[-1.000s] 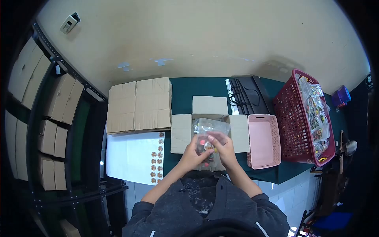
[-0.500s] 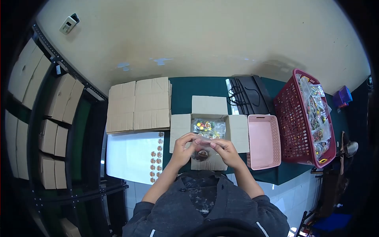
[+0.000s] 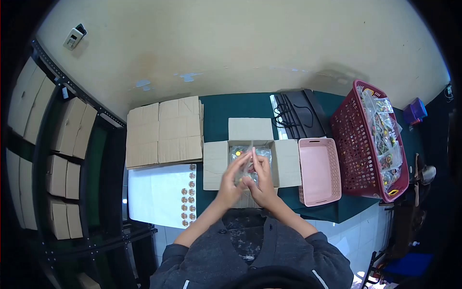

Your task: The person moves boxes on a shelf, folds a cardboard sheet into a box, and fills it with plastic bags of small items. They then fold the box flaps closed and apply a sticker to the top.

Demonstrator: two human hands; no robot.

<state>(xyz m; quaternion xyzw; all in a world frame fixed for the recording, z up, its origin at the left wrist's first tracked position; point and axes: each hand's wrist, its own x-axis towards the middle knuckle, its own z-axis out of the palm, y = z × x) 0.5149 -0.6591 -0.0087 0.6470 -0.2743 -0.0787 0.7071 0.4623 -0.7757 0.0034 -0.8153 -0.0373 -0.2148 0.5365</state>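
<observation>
Over the open cardboard box point(image 3: 287, 164), my left hand point(image 3: 231, 185) and my right hand point(image 3: 262, 182) press together from both sides on a clear plastic bag point(image 3: 250, 166). The bag stands on edge between my palms and fingers, and most of it is hidden by them. Below it, inside the box, lie clear packets point(image 3: 236, 153) with small colourful pieces, partly covered by my hands.
Left of the box are stacked flat cardboard boxes point(image 3: 166, 130) and a white sheet point(image 3: 154, 197) with rows of round stickers point(image 3: 184, 199). On the right stand a pink basket point(image 3: 319, 171) and a tall maroon basket point(image 3: 353, 139) full of packets; black folders point(image 3: 305, 115) lie behind.
My hands have turned from pinching the bag's top edge to pressing it upright between them. The round brown label on the bag no longer shows clearly. The view shifted slightly.
</observation>
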